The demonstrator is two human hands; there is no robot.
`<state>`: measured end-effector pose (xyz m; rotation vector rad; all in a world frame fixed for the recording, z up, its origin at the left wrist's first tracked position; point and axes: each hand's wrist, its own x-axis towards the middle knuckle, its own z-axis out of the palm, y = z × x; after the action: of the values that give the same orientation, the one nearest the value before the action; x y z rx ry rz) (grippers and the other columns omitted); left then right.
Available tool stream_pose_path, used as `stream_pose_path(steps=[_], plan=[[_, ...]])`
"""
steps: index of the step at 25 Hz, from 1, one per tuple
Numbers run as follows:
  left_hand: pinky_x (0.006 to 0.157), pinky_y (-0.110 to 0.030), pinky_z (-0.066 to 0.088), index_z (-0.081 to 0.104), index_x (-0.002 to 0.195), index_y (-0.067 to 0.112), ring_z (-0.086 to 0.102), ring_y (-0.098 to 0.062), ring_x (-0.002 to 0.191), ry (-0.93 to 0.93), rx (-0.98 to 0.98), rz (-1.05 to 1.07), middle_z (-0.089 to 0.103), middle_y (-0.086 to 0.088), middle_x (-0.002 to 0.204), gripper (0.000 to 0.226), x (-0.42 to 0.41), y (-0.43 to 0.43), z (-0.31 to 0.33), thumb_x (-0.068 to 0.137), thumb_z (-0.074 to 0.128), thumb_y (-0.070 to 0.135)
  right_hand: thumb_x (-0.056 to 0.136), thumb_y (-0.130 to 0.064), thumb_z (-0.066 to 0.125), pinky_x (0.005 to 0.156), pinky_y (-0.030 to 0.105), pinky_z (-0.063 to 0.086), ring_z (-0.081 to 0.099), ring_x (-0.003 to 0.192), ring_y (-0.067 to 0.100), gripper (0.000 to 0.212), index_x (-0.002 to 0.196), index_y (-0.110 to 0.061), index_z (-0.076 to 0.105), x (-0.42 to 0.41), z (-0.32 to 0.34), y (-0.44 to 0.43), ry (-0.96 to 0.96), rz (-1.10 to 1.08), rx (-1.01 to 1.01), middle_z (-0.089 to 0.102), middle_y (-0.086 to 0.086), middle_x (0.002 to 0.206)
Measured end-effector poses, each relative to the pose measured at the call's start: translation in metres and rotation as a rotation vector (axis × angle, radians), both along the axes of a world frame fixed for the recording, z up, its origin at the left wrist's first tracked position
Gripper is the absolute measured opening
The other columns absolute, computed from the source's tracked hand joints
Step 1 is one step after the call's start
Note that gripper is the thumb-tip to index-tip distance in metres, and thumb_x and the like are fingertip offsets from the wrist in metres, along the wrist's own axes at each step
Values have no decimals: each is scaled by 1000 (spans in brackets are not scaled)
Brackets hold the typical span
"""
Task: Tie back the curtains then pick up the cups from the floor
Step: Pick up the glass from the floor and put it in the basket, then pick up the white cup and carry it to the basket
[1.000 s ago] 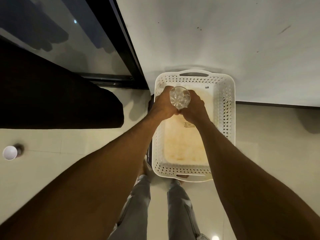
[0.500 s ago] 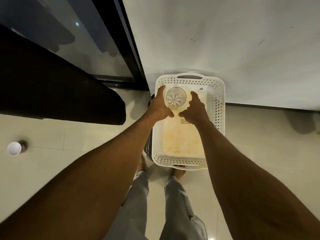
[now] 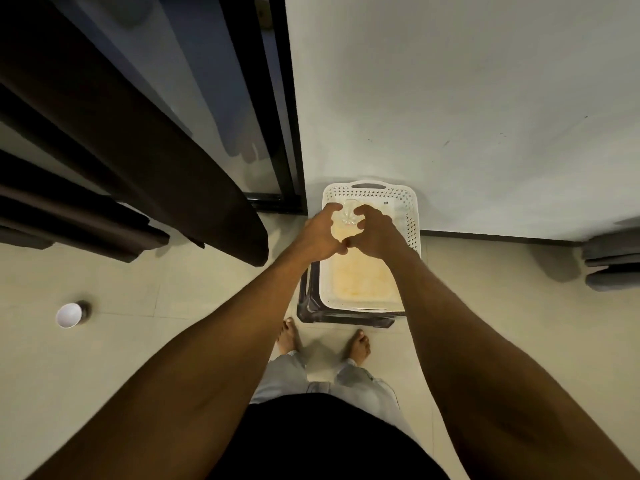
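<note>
Clear glass cup (image 3: 348, 218) over white perforated plastic basket (image 3: 412, 216); white paper cup (image 3: 68, 315) well left.
My left hand (image 3: 320, 233), the nearer, and right hand (image 3: 375, 233) curve round the glass, grip unclear.

— What can't you make out between the hands?
— The clear glass cup (image 3: 348, 216) is faint. I can't tell whether the left hand (image 3: 320, 233) or the right hand (image 3: 375, 233) touches it.
— And beneath them?
— They hide part of the white perforated plastic basket (image 3: 408, 216).
— Left of the left hand?
— The dark brown fabric curtain (image 3: 138, 150) is cut off at the edge.
</note>
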<state>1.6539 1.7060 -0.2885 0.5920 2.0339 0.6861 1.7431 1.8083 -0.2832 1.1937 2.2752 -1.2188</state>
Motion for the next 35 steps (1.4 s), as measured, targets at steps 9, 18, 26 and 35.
stream_pose_path(steps=[9, 18, 26, 35], plan=[[90, -49, 54, 30, 140, 32, 52, -32, 122, 234, -37, -198, 50, -8, 138, 88, -1, -35, 39, 71, 81, 13, 78, -17, 78, 95, 38, 47, 56, 116, 28, 70, 138, -15, 41, 13, 40, -46, 16, 54, 116, 56, 10, 129], [93, -44, 49, 34, 141, 25, 50, -30, 123, 272, -19, -143, 48, -8, 138, 75, -2, -58, 54, 80, 73, 9, 81, -16, 76, 90, 38, 51, 60, 108, 29, 67, 138, -16, 41, 5, 48, -70, 44, 63, 148, 60, 11, 123], [99, -45, 47, 32, 143, 22, 52, -31, 122, 235, -14, 64, 48, -11, 139, 74, 13, -90, 52, 82, 73, 16, 83, -18, 74, 91, 38, 51, 62, 109, 32, 61, 137, -13, 44, 1, 45, -93, 72, 251, 109, 62, 13, 124], [95, -41, 51, 32, 141, 24, 57, -28, 113, 207, -35, 454, 50, -11, 135, 74, 40, -175, 34, 80, 74, 16, 87, -14, 70, 103, 40, 45, 52, 126, 31, 65, 143, -19, 37, -13, 35, -147, 75, 555, 118, 52, 9, 139]])
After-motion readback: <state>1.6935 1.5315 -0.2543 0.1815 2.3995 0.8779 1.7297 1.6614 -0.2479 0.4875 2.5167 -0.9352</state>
